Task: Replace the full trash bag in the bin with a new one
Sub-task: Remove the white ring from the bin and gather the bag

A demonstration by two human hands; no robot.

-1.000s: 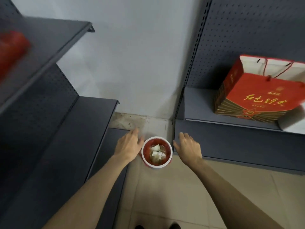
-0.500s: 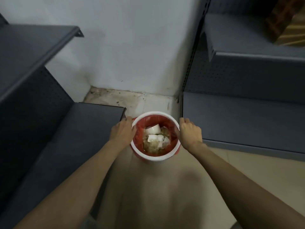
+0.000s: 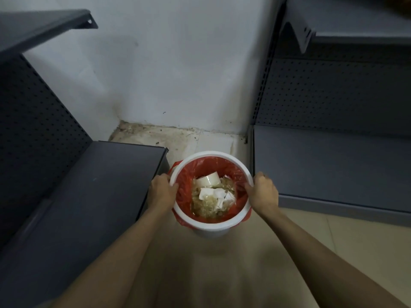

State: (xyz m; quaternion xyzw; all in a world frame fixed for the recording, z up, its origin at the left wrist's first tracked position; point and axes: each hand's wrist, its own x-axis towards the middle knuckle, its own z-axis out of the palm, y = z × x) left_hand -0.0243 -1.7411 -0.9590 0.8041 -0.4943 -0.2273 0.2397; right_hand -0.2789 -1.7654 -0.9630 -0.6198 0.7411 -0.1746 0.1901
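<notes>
- We see a small round white bin point(image 3: 211, 225) standing on the tiled floor point(image 3: 347, 247) in a corner, between two dark grey shelving units and near the white wall point(image 3: 178, 63).
- A red trash bag point(image 3: 189, 174) lines the bin; its edge is folded over the rim and shows as red plastic outside the bin at the left and lower right.
- Inside the bag we make out white paper cups point(image 3: 209, 180), crumpled white paper and a mass of yellowish clear wrapping that fills most of the opening.
- Our left hand point(image 3: 161, 192) is closed on the left side of the rim, thumb on top of the white edge and the other fingers curled down outside it against the red plastic.
- Our right hand point(image 3: 263, 193) is closed on the right side of the rim in a fist-like grip, fingers hooked over the edge where the bag wraps it; we cannot tell whether it pinches only the bag or the rim as well.
- Both bare forearms reach in from the bottom corners of the view.
- The left shelving unit point(image 3: 93, 196) has its lowest shelf just beside the bin, touching or nearly touching the left hand.
- The right shelving unit point(image 3: 333, 163) has a pegboard back panel, and its lowest shelf sits just beside the right hand.
- The floor by the wall point(image 3: 178, 138) is stained and dirty.
</notes>
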